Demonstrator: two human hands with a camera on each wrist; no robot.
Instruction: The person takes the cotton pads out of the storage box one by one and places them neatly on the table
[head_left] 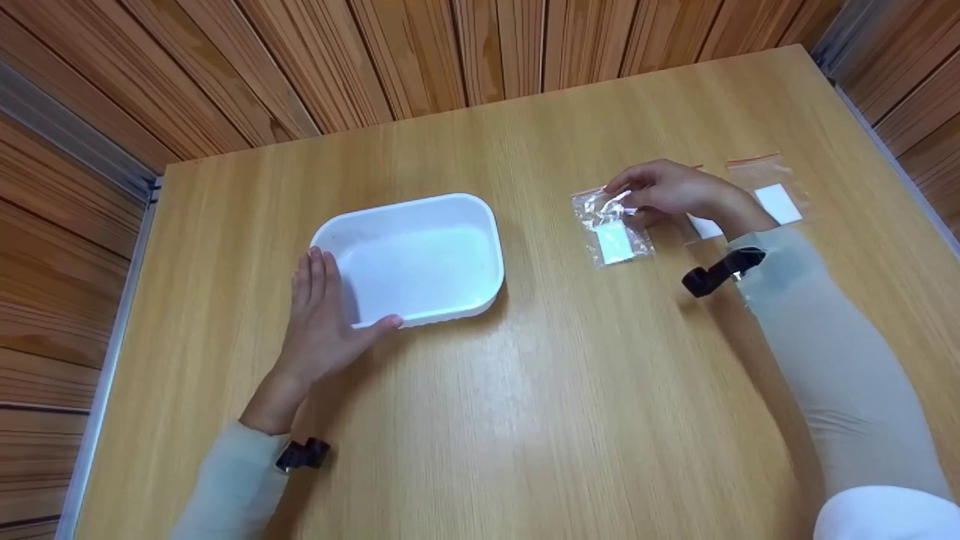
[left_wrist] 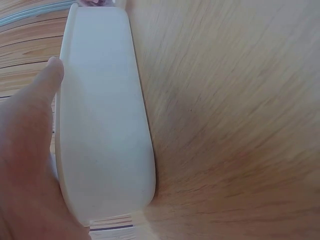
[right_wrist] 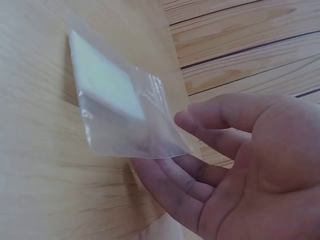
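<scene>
My left hand [head_left: 319, 330] rests against the near left corner of a white plastic basin [head_left: 420, 319], fingers straight along its left rim and thumb on the front rim. In the left wrist view the thumb lies at the rim beside the basin's outer wall [left_wrist: 102, 115]. My right hand [head_left: 671, 191] is at the far edge of a clear zip bag [head_left: 592, 206] holding a white square piece [head_left: 615, 241]. In the right wrist view some fingers [right_wrist: 165, 185] reach under the tilted bag [right_wrist: 160, 135]; the thumb stands apart from its edge.
Beneath the right wrist lies a second bagged white piece [head_left: 705, 227], partly hidden. Farther right is a third zip bag [head_left: 750, 174] with a white square. Wood-panelled walls [head_left: 420, 52] border the wooden table [head_left: 480, 420] at the back and sides.
</scene>
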